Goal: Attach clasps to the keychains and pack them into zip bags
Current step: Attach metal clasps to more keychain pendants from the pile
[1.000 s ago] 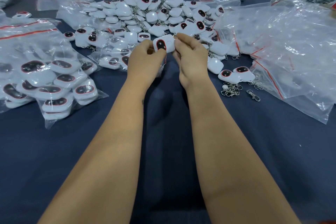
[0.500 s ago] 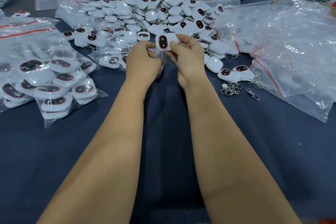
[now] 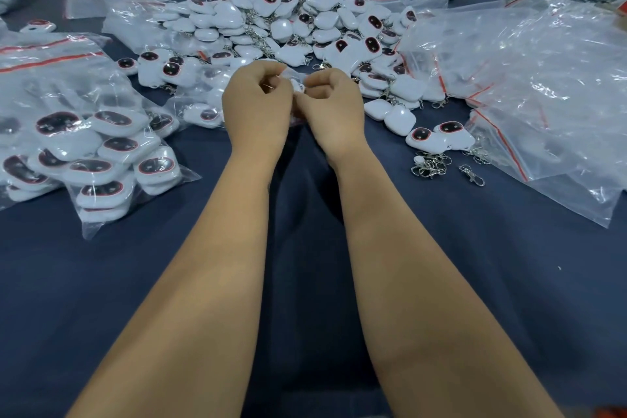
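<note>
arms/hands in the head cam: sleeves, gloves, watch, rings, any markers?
Both forearms are bare from the bottom edge of the frame up to the wrists; no sleeve shows. The left hand and right hand wear no gloves. No watch, bracelet, tape or marker is visible on either wrist. No ring shows on the fingers' visible parts; their tips are hidden.

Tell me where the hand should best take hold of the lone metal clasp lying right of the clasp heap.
The lone clasp lies flat on the blue cloth, apart from the clasp heap, long axis running diagonally. Probably best pinched from above across its narrow middle, thumb and fingertip on the two long sides; the right hand is nearer.
</note>
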Available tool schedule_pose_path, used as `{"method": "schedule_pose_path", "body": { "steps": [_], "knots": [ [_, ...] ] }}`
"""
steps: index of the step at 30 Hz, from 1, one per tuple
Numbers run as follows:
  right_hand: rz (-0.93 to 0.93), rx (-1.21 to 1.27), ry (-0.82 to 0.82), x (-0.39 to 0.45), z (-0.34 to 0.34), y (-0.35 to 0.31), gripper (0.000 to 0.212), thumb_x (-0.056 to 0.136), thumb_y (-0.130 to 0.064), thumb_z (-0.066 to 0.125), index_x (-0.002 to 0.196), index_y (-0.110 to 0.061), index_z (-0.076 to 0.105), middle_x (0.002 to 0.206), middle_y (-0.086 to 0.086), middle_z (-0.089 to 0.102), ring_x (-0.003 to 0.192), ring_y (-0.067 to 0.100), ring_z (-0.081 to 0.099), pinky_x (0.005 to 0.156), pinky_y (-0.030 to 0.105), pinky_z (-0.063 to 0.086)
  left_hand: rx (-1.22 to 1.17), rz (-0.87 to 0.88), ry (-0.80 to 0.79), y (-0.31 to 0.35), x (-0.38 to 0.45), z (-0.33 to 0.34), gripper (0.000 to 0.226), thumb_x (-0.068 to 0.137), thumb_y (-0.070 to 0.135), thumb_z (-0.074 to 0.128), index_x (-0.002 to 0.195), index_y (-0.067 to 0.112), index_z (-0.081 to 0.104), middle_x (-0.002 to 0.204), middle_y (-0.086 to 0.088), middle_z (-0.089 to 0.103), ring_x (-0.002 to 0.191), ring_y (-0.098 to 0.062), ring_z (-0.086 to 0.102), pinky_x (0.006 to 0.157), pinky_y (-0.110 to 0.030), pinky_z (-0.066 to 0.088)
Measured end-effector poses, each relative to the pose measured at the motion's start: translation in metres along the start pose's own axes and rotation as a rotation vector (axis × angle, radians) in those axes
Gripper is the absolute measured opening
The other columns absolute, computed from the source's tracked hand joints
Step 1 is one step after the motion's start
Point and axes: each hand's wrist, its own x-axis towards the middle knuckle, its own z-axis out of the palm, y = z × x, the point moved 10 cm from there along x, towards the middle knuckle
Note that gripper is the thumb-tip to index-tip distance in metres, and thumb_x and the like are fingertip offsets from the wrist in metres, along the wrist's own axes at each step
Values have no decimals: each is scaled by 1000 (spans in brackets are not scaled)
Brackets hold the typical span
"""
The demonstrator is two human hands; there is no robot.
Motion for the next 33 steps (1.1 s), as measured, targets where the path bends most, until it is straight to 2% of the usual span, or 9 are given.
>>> {"method": "schedule_pose_path", "body": {
  "steps": [6, 10, 13, 15, 20, 24, 26, 29, 33],
  "knots": [
    [-222, -328, -168, -8, 24, -22, 31, 88, 3, 51, 102, -9, 75, 94, 15, 69, 83, 23, 64, 69, 25, 48, 12, 76, 15, 11, -3, -1, 23, 87, 15, 57, 104, 20, 71, 99, 1, 69, 91, -12, 65, 87, -36, 54],
    [-210, -314, -142, -8, 22, -19, 34, 91, 1, 52, 114, -14, 72, 93, 1, 71, 75, 4, 60, 67, 9, 46, 1, 94, 16, 15, -3, -1, 23, 86, 12, 56, 103, 18, 71, 98, -1, 68, 87, -13, 64, 87, -34, 54],
    [-173, -402, -280, -11, 38, -12, 39, 90, 5, 41, 117, -7, 68, 107, 8, 72, 102, 23, 65, 91, 38, 53, 14, 105, 19, 15, -4, -2, 27, 85, 9, 56, 104, 18, 71, 90, 3, 65, 78, -5, 57, 80, -23, 52],
    [-162, -384, -314, -14, 41, -12, 40, 89, 7, 39, 117, -4, 66, 108, 12, 72, 107, 29, 64, 94, 49, 50, -4, 101, 19, 15, -4, -2, 26, 84, 9, 55, 102, 20, 70, 83, 8, 61, 73, -3, 54, 76, -19, 50],
    [-123, -340, -323, -12, 37, -11, 44, 92, 4, 39, 126, -11, 63, 113, 7, 71, 113, 23, 62, 101, 44, 47, -29, 89, -14, 13, -5, 2, 25, 85, 8, 53, 98, 26, 65, 78, 14, 57, 68, 6, 52, 68, -8, 44],
    [-45, -427, -403, -12, 42, -1, 59, 89, 3, 35, 137, -27, 50, 118, -9, 67, 125, 11, 53, 121, 46, 18, -63, 83, -39, 12, -5, 4, 26, 86, 5, 53, 99, 24, 64, 74, 15, 54, 62, 10, 49, 63, -7, 44],
    [-37, -389, -376, -12, 41, -1, 51, 90, 3, 35, 129, -24, 53, 107, -11, 68, 121, 13, 56, 120, 48, 18, -70, 80, -43, 11, -4, 5, 24, 86, 6, 55, 97, 25, 63, 72, 15, 54, 61, 9, 50, 63, -8, 44],
    [-37, -324, -372, -10, 42, 0, 34, 89, 4, 38, 116, -12, 51, 106, 9, 70, 114, 27, 59, 117, 52, 26, -110, 55, -58, 9, -3, 8, 22, 87, 7, 58, 96, 27, 62, 71, 13, 54, 67, -1, 56, 66, -18, 50],
    [44, -141, -345, -4, 34, 7, 33, 85, 4, 42, 112, -12, 52, 102, 25, 68, 84, 29, 64, 74, 41, 54, -132, 56, -100, 8, -3, 13, 25, 88, 4, 56, 99, 24, 63, 72, 13, 53, 62, 2, 56, 59, -17, 47]
  ]
}}
